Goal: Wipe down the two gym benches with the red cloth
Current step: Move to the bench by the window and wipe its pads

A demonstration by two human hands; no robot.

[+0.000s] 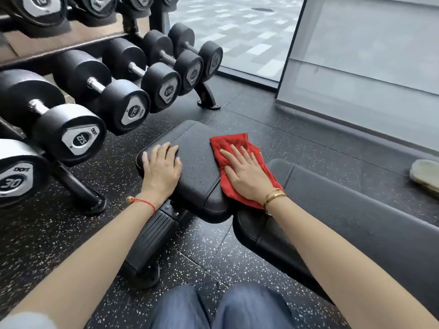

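- Far left: black metal dumbbell rack (78, 186) carrying a row of black round-headed dumbbells (71, 136); visible end plates read 30 and 25. Its foot stands on the black speckled rubber floor (59, 224), close beside the bench.
- Left hand (161, 170), red string bracelet (145, 202) at the wrist: fingers straight and slightly spread, resting flat on the left part of the black textured padded bench seat (197, 162); nothing is held.
- Below the seat: black ribbed frame member (149, 243) of the bench, running down to the floor.
- Red cloth (231, 148): lies crumpled on the right edge of the seat pad, its lower corner overhanging toward the adjoining pad.
- Right hand (247, 174), gold bangle (274, 195) at the wrist: fingers extended, pressing flat on top of the cloth, not curled round it.
- Right: long black padded backrest (344, 210), just beside the seat.
- Far right: pale slipper-like object (425, 176) on the floor; grey wall panel (356, 67) behind.
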